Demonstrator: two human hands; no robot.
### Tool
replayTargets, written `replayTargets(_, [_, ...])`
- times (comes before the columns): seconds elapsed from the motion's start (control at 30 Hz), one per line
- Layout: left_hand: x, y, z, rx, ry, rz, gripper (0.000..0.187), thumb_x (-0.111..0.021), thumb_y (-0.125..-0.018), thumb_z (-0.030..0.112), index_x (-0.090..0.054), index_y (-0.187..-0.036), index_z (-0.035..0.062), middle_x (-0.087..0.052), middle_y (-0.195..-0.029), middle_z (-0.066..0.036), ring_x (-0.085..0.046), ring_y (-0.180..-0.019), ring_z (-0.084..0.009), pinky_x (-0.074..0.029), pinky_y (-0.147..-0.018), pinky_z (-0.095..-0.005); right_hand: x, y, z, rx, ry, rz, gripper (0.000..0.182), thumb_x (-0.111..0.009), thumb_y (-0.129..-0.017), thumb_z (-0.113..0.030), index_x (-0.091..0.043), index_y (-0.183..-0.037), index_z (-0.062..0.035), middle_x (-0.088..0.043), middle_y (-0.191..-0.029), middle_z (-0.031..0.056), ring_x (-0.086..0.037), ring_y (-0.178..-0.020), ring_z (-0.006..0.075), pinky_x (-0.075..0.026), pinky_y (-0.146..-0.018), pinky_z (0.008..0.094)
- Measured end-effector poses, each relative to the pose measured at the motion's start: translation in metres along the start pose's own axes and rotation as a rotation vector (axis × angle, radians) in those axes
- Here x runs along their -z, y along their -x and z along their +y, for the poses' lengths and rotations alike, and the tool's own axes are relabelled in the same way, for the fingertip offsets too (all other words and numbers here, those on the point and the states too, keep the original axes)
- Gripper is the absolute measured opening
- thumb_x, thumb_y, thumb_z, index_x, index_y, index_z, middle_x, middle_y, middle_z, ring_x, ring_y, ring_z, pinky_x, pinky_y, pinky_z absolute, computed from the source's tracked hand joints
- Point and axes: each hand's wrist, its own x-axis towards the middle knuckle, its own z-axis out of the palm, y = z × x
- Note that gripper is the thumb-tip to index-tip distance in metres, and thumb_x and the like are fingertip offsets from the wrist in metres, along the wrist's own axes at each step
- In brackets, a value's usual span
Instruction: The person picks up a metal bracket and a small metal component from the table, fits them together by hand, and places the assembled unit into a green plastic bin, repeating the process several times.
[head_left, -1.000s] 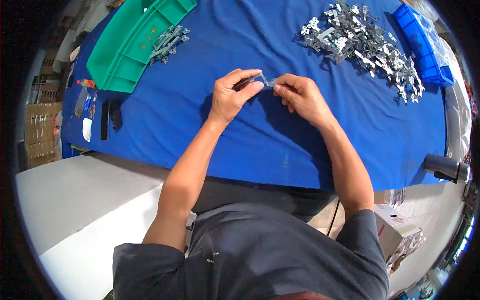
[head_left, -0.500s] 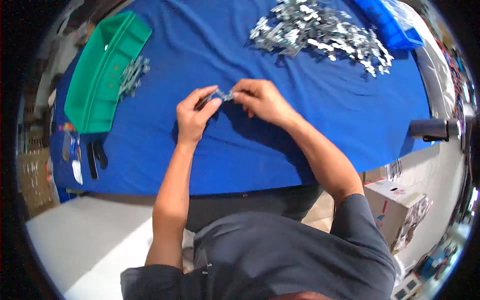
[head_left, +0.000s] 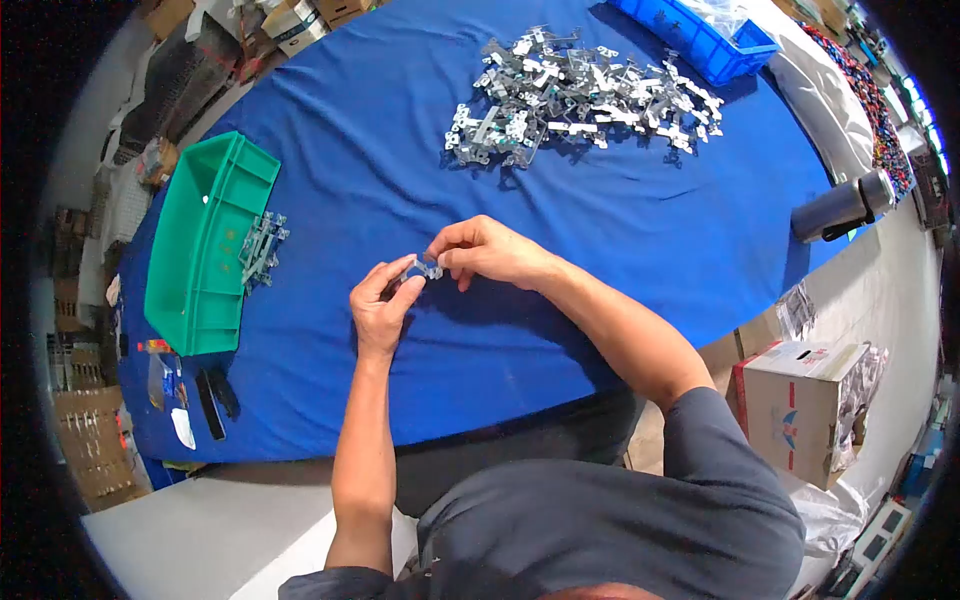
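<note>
A small grey metal bracket is pinched between both hands just above the blue cloth of the table. My left hand grips its left end with thumb and fingers. From the right, my right hand holds the other end with its fingertips. A big heap of similar metal brackets lies farther back on the cloth. A short stack of brackets rests beside the green bin.
A green plastic bin sits at the left and a blue bin at the far right. A dark cylinder lies at the right table edge. Small tools lie at the front left corner. A cardboard box stands beside the table.
The view has swung so the table's things appear shifted. Both hands stay together on the bracket, with the fingers slightly reworked around it.
</note>
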Motion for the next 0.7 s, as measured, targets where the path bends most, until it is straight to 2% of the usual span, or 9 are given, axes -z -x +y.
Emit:
replayTargets(0.13, [0.000,0.000,0.000,-0.027,-0.037,-0.032,0.028,-0.079,-0.082,0.003,-0.076,-0.110,-0.0012,-0.052,-0.076,0.003,-0.046,-0.067,-0.0053,-0.036,-0.059,-0.0229,0.000,-0.001,0.005,0.021,0.142,0.007,0.019,-0.061,-0.101,-0.018,-0.067,-0.101,0.0001,-0.063,-0.084,0.0013,-0.057,-0.070,0.0090,-0.049,-0.059,0.0256])
replayTargets(0.33, [-0.001,0.000,0.003,-0.001,-0.121,-0.036,0.026,-0.077,-0.084,0.005,-0.075,-0.110,-0.0013,-0.061,-0.083,0.000,-0.054,-0.072,-0.0070,-0.043,-0.063,-0.0230,-0.006,0.000,0.006,0.163,0.139,0.210,0.021,-0.061,-0.101,-0.026,-0.064,-0.100,-0.0052,-0.060,-0.083,-0.0010,-0.056,-0.069,0.0076,-0.048,-0.058,0.0245])
replayTargets(0.37, [-0.003,-0.001,0.003,0.003,-0.076,0.001,0.025,-0.075,-0.087,0.007,-0.074,-0.111,-0.0013,-0.065,-0.087,-0.001,-0.058,-0.075,-0.0080,-0.046,-0.066,-0.0230,-0.003,-0.003,0.009,0.217,0.200,0.246,0.022,-0.061,-0.101,-0.027,-0.065,-0.102,-0.0054,-0.061,-0.082,-0.0013,-0.056,-0.069,0.0075,-0.048,-0.058,0.0245])
replayTargets(0.4, [-0.003,-0.001,0.004,0.043,-0.114,0.033,0.026,-0.073,-0.089,0.009,-0.074,-0.113,-0.0017,-0.070,-0.094,-0.001,-0.061,-0.083,-0.0092,-0.050,-0.077,-0.0236,-0.002,-0.006,0.015,0.254,0.229,0.292,0.023,-0.061,-0.101,-0.028,-0.066,-0.104,-0.0053,-0.061,-0.080,-0.0023,-0.055,-0.068,0.0076,-0.047,-0.057,0.0244])
replayTargets(0.43, [-0.007,-0.001,-0.004,0.002,-0.081,0.121,0.024,-0.072,-0.092,0.012,-0.074,-0.113,-0.0006,-0.068,-0.089,-0.001,-0.060,-0.074,-0.0081,-0.049,-0.068,-0.0230,-0.005,-0.001,0.003,0.167,0.223,0.325,0.024,-0.062,-0.100,-0.024,-0.068,-0.100,-0.0013,-0.065,-0.081,0.0022,-0.058,-0.070,0.0106,-0.050,-0.062,0.0287])
replayTargets(0.47, [-0.003,0.001,-0.004,0.214,0.073,0.135,0.024,-0.070,-0.096,0.016,-0.073,-0.114,0.0006,-0.065,-0.083,0.000,-0.055,-0.064,-0.0060,-0.045,-0.057,-0.0212,-0.002,0.000,0.000,0.064,0.220,0.277,0.025,-0.062,-0.101,-0.025,-0.069,-0.103,-0.0019,-0.066,-0.080,0.0007,-0.057,-0.067,0.0083,-0.048,-0.059,0.0264])
replayTargets(0.5, [-0.004,-0.001,-0.014,0.145,0.282,0.187,0.025,-0.068,-0.099,0.019,-0.071,-0.116,0.0015,-0.060,-0.075,0.001,-0.050,-0.056,-0.0044,-0.038,-0.048,-0.0201,-0.006,0.000,0.000,0.057,0.228,0.286,0.025,-0.062,-0.101,-0.025,-0.070,-0.105,-0.0025,-0.066,-0.079,-0.0006,-0.055,-0.065,0.0061,-0.046,-0.056,0.0249])
replayTargets(0.7, [-0.002,0.001,-0.014,0.168,0.255,0.193,0.027,-0.068,-0.100,0.020,-0.070,-0.117,-0.0007,-0.061,-0.073,0.000,-0.052,-0.055,-0.0050,-0.039,-0.047,-0.0198,-0.013,0.002,-0.001,0.079,0.326,0.218,0.024,-0.063,-0.100,-0.023,-0.071,-0.103,-0.0006,-0.068,-0.077,0.0026,-0.057,-0.062,0.0080,-0.047,-0.056,0.0271])
